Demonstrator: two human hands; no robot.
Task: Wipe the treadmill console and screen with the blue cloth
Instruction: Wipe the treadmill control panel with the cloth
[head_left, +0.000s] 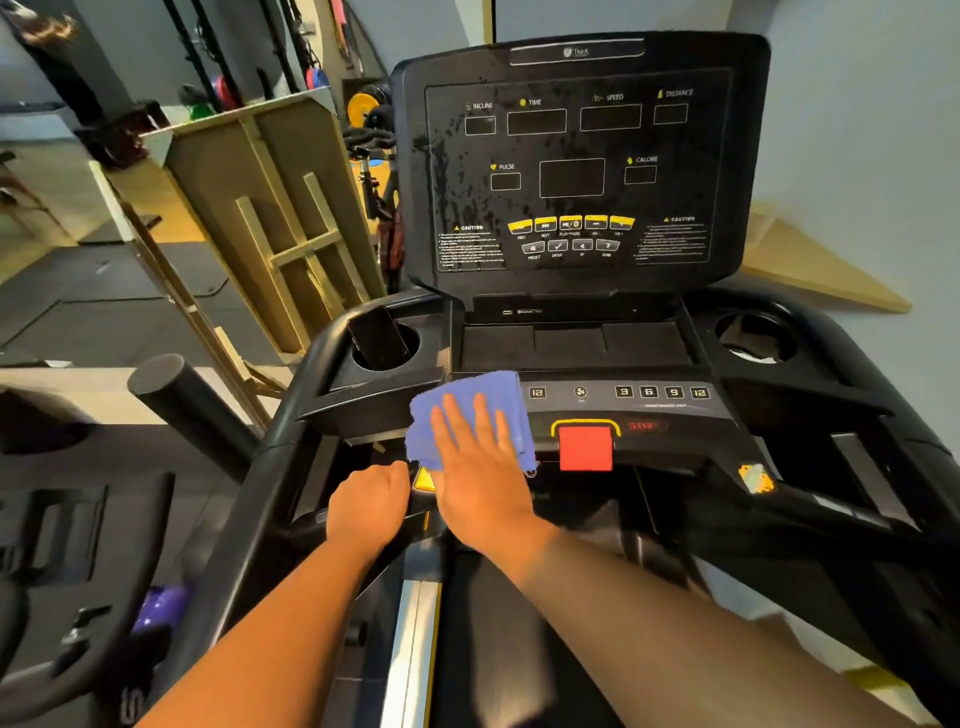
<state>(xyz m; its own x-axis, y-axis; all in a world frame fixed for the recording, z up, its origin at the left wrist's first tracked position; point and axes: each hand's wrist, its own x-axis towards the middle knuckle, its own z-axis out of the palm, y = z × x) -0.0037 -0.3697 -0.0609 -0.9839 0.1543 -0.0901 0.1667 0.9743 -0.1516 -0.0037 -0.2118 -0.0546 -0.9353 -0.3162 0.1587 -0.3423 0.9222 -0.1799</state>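
A: What sits nearest?
B: Two bare forearms. The left hand (370, 506) is curled tight around a dark bar at the console's near edge; its fingertips are hidden under it.

A: And the other?
B: The right hand (480, 467) lies flat, fingers spread, pressing the blue cloth (467, 415) onto the left part of the console (670, 410) button strip. The cloth covers whatever buttons lie beneath; only a "12" shows beside it.

A: Next to that?
B: A red stop button (586, 448) just right of the cloth, its lit label too blurred to read.

A: Farther back?
B: A dark object (378, 338), unidentifiable, stands in the left cup holder (410, 347). Beyond, the screen (571, 171) stands upright, unlit, speckled with droplets along its left side; the caution text is illegible.
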